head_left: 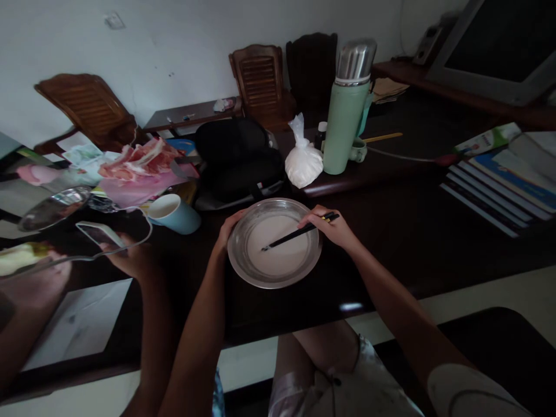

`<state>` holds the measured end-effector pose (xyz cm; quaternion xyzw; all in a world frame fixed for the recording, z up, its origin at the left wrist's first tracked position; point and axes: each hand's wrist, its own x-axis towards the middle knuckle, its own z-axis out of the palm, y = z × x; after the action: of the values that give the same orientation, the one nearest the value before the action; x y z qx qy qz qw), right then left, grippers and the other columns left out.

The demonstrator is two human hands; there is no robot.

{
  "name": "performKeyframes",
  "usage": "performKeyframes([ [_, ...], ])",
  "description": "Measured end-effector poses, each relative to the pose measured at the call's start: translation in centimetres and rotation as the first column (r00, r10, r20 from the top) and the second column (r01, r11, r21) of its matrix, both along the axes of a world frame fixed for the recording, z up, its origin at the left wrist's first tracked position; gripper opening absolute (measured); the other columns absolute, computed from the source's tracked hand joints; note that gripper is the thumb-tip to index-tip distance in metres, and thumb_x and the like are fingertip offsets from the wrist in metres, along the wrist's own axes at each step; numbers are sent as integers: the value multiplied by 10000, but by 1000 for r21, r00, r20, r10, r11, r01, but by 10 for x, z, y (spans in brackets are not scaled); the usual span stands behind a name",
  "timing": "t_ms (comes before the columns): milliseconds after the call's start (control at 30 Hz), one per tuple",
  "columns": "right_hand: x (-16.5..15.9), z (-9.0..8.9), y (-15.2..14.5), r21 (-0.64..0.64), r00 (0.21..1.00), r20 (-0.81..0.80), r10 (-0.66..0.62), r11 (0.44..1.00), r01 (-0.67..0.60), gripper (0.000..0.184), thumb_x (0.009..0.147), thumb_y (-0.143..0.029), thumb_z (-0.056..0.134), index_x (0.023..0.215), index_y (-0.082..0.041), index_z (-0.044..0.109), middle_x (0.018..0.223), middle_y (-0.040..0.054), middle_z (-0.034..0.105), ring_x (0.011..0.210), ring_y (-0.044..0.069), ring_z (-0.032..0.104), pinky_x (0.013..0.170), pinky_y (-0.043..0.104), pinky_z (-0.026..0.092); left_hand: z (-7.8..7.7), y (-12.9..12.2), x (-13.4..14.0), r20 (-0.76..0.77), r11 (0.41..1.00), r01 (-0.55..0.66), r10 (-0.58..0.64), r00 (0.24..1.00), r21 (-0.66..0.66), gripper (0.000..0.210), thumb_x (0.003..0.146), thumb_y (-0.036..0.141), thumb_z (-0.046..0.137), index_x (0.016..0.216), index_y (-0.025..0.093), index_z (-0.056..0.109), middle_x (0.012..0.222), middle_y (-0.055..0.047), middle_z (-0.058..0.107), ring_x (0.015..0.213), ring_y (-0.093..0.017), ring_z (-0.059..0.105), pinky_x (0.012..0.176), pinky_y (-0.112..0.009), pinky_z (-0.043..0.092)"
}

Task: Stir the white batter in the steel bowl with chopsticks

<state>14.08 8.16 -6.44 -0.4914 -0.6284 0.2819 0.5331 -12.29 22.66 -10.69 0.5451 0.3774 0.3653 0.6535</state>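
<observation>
L hand (227,229) by metal bowl (274,283), R hand (329,223) w/ blk chopsticks (292,234) inside.

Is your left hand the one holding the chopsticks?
No, the right hand holds the chopsticks, while the left hand is against the side of the bowl.

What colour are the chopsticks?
The chopsticks are black, with some gold near the held end; the head view shows it.
</observation>
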Motion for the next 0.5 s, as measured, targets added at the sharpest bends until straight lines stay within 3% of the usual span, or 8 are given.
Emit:
performKeyframes([
  [133, 8, -2, 1, 57, 989, 20, -147, 988, 145, 375, 907, -515, 521, 769, -254, 752, 820, 27, 758, 835, 203, 657, 821, 362, 489, 0, 0, 0, -8, 1000, 5, -5, 1000, -12, 470, 731, 459, 613, 1059, 136, 707, 1002, -87, 705, 1068, -306, 610, 921, -364, 475],
  [267, 16, -1, 0, 19, 960, -113, -254, 966, 258, 437, 892, -565, 516, 703, -230, 723, 673, 34, 724, 729, 200, 666, 760, 354, 515, -3, 3, -1, 9, 1000, 7, -7, 1000, -3, 459, 718, 458, 629, 1035, 138, 719, 1041, -88, 701, 1103, -300, 596, 963, -353, 457],
  [400, 15, 1, -2, -72, 968, -209, -139, 989, 127, 463, 881, -586, 518, 695, -208, 709, 594, 26, 698, 608, 178, 667, 668, 322, 528, -4, 4, -1, 29, 1000, 8, -8, 1000, -9, 484, 702, 467, 655, 1044, 131, 719, 1081, -94, 693, 1135, -308, 579, 986, -357, 449],
  [500, 8, -1, -2, -68, 987, -161, -2, 998, -9, 426, 890, -554, 527, 739, -211, 728, 679, 33, 728, 689, 178, 681, 695, 313, 523, -4, 3, -1, 16, 1000, -4, 4, 1000, -19, 482, 694, 463, 660, 1036, 129, 721, 1039, -94, 703, 1112, -316, 592, 956, -363, 467],
])
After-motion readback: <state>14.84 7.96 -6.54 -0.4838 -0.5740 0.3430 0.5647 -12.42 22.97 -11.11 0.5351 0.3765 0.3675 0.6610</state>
